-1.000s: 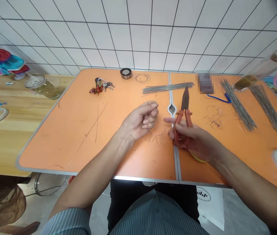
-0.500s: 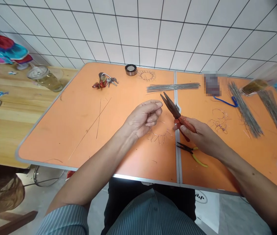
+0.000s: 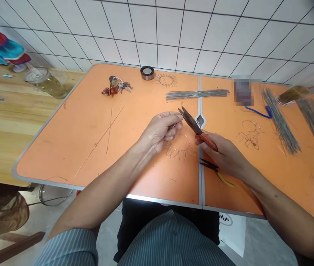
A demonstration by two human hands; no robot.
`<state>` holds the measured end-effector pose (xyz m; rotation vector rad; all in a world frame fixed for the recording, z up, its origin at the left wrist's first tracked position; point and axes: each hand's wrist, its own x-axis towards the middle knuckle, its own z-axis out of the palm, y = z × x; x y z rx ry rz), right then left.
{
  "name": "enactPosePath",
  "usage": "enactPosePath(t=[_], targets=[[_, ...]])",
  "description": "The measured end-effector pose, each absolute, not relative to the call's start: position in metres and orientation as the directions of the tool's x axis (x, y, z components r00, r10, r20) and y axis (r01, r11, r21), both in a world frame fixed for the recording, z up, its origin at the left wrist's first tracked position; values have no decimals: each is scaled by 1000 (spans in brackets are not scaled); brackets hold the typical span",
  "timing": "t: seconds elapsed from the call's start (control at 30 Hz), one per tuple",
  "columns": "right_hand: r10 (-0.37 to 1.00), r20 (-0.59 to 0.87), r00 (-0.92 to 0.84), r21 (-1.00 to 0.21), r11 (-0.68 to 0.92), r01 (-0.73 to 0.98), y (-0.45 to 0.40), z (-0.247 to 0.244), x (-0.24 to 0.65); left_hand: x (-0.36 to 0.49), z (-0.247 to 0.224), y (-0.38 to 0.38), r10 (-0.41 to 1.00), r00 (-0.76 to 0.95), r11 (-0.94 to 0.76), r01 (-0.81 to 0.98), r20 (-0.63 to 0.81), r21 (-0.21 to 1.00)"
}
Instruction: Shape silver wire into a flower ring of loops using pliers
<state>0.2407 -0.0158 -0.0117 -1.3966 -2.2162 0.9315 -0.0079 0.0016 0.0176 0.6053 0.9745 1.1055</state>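
Note:
My left hand (image 3: 164, 129) pinches a thin wire (image 3: 174, 125), most of it hidden by the fingers. In my right hand (image 3: 223, 151) are red-handled long-nose pliers (image 3: 194, 123), their jaw tips at the left fingertips by the wire's end. Below the hands, a looped wire ring (image 3: 181, 152) lies on the orange table (image 3: 145, 184). A second pair of pliers with yellow handles (image 3: 225, 180) rests under my right hand, partly covered by it. Two long straight wires (image 3: 98, 144) cross on the table at the left.
Toward the back sit keys (image 3: 118, 87), a tape roll (image 3: 147, 73), another wire ring (image 3: 166, 79) and a wire bundle (image 3: 197, 94). More wire bundles (image 3: 281, 122) and bent wire pieces (image 3: 249, 138) lie at right. A jar (image 3: 46, 83) stands on the wooden surface at left.
The pliers' jaws have come left to the left fingertips and closed somewhat. My left hand remains pinched. The whole view has shifted slightly.

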Motion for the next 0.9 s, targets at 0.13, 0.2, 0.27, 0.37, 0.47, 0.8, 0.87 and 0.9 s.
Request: enactPosePath(t=[0.13,0.2,0.27,0.37,0.47,0.8,0.87,0.9], targets=[[890,-41,-454,-659,317,682,-16,-10,241,-9,10,4,947,106,319,-441,-304,839],[886,-36,-463,-650,331,684,-16,-9,241,-8,7,4,954,81,294,-419,-288,859],[883,-21,-468,-658,341,672,-16,-9,242,-7,7,3,960,51,271,-396,-274,877],[880,-10,-474,-661,350,664,-16,-10,241,-5,9,2,965,6,244,-366,-260,898],[877,-10,-480,-652,358,668,-15,-11,241,-3,10,1,967,-25,229,-343,-252,911],[887,17,-462,-603,377,703,-16,-12,241,0,8,1,974,-62,190,-300,-218,935],[888,39,-458,-600,387,700,-16,-13,241,0,8,1,976,-70,179,-293,-207,939],[888,51,-457,-598,393,698,-17,-14,241,0,7,1,976,-76,175,-288,-205,942]])
